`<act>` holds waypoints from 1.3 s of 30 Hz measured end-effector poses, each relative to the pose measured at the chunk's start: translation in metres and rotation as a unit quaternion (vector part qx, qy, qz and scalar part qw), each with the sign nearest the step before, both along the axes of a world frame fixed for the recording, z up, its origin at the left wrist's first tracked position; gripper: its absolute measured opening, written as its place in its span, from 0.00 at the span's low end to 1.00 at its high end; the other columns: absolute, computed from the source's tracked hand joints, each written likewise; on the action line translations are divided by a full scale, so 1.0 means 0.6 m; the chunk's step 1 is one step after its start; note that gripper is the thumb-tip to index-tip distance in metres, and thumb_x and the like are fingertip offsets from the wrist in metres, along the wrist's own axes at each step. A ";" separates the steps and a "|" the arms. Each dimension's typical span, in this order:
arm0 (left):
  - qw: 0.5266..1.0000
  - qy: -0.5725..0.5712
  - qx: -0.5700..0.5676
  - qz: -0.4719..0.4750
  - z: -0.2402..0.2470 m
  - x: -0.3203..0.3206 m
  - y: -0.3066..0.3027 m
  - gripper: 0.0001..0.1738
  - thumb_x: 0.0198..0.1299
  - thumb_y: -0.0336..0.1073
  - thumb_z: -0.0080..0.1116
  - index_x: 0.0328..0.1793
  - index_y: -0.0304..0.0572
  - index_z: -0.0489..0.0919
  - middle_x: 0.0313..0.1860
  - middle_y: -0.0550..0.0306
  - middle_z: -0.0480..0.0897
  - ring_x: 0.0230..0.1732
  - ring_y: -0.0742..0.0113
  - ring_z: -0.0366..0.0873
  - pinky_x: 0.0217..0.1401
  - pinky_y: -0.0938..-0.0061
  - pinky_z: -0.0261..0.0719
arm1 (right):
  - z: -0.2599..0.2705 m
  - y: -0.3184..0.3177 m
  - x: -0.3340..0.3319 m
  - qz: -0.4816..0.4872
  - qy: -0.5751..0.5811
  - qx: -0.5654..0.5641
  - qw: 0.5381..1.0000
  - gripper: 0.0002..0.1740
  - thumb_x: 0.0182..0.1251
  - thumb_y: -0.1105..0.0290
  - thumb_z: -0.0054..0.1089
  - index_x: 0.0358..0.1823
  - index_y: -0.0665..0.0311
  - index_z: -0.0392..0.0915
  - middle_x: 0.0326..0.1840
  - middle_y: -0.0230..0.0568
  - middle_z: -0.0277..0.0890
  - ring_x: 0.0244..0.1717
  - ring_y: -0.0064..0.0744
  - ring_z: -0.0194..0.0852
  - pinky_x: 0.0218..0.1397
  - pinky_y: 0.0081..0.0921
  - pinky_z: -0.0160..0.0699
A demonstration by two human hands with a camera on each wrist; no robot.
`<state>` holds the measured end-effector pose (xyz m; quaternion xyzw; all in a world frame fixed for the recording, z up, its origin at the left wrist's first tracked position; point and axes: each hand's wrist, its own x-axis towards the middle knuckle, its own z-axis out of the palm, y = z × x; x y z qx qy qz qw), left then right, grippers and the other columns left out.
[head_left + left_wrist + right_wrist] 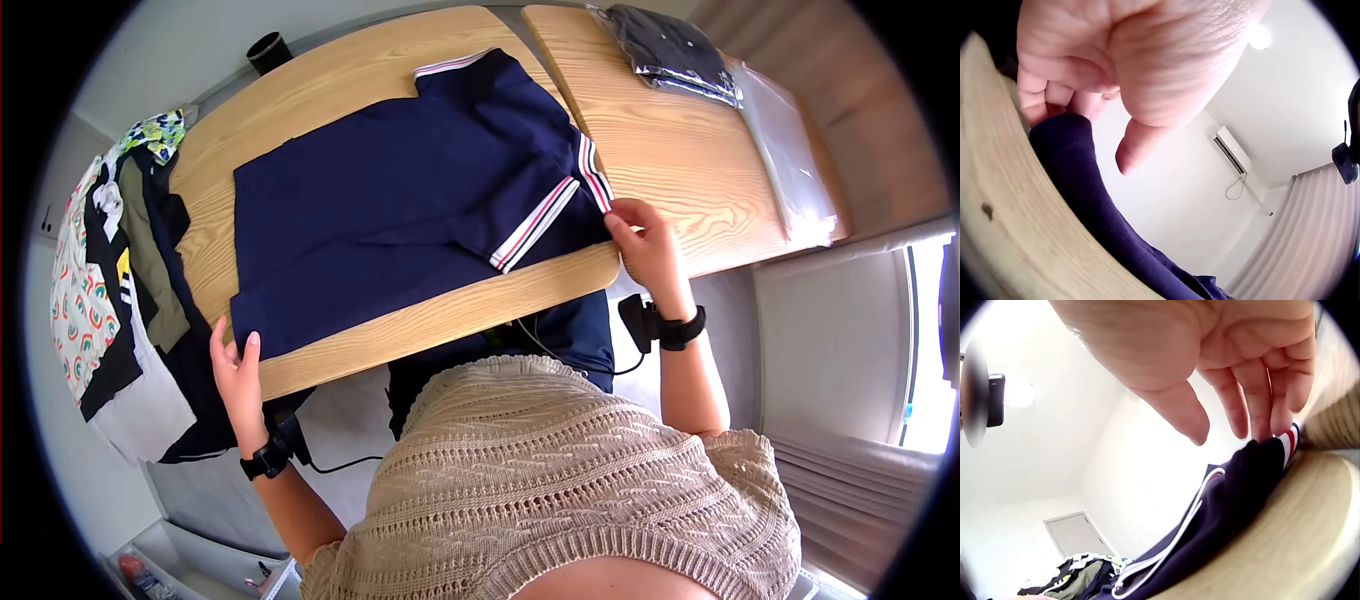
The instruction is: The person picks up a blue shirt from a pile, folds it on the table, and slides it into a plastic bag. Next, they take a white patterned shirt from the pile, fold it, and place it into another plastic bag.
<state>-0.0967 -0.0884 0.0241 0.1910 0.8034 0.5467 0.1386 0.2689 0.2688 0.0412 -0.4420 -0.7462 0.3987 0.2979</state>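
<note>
A navy short-sleeved shirt (370,200) lies spread across the wooden table, its hem to the left and its striped collar (592,170) to the right. White, red and navy bands edge the sleeves; the near sleeve (535,225) is folded in over the body. At the near hem corner, my left hand (238,378) touches the cloth. In the left wrist view its fingers (1035,94) meet the fabric edge, thumb apart. My right hand (650,250) is at the collar's near end. Its fingertips (1261,425) touch the striped edge in the right wrist view, and the thumb stands away.
A heap of clothes (150,270) hangs beside the table's left end. On a second table (680,180) at the right lie a dark folded garment in clear wrap (672,50) and clear plastic bags (785,150). A black cup-shaped container (268,52) stands beyond the far edge.
</note>
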 end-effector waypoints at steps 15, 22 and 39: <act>0.920 0.255 -0.297 -0.020 0.030 -0.025 0.018 0.31 0.58 0.29 0.61 0.68 0.36 0.66 0.56 0.44 0.77 0.53 0.55 0.76 0.58 0.68 0.72 | -0.024 -0.050 0.001 0.008 -0.151 0.266 0.952 0.10 0.51 0.66 0.70 0.28 0.59 0.76 0.18 0.30 0.69 0.28 0.36 0.69 0.41 0.32 0.67; 0.893 0.350 -0.086 -0.268 0.130 0.150 0.205 0.16 0.58 0.28 0.58 0.53 0.39 0.78 0.52 0.50 0.80 0.53 0.52 0.76 0.58 0.65 0.72 | -0.031 -0.038 0.038 0.027 -0.025 0.205 0.978 0.13 0.66 0.67 0.56 0.27 0.68 0.81 0.51 0.46 0.78 0.56 0.47 0.70 0.59 0.36 0.67; 0.757 0.475 -0.121 -0.432 0.051 0.301 0.436 0.04 0.49 0.26 0.57 0.32 0.35 0.74 0.33 0.46 0.77 0.39 0.49 0.77 0.42 0.60 0.80 | -0.038 -0.043 0.055 0.037 -0.080 0.250 0.964 0.11 0.46 0.63 0.71 0.23 0.62 0.80 0.52 0.42 0.78 0.64 0.46 0.66 0.64 0.41 0.64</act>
